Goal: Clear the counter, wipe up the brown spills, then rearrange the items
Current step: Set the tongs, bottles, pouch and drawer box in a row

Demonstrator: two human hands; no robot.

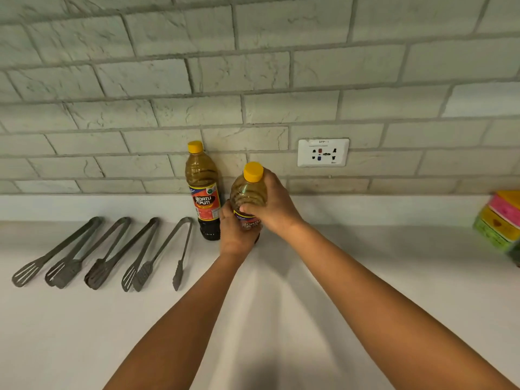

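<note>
Bare white tabletop (281,319) low in frame, no brown spills visible, so wiping likely done and rearranging under way

Mid-frame, left hand (235,230) wrapped round the lower label of the held bottle (247,192), right hand (274,205) closed over its shoulder, thumb across the front; two-handed probably to steady it upright and line it up just right of the standing bottle (203,190)

Left of centre, four tongs (104,251) laid parallel in a neat row

Far right edge, stacked sponges (499,220)

Beyond, tiled wall with socket (323,152) right of centre
</note>
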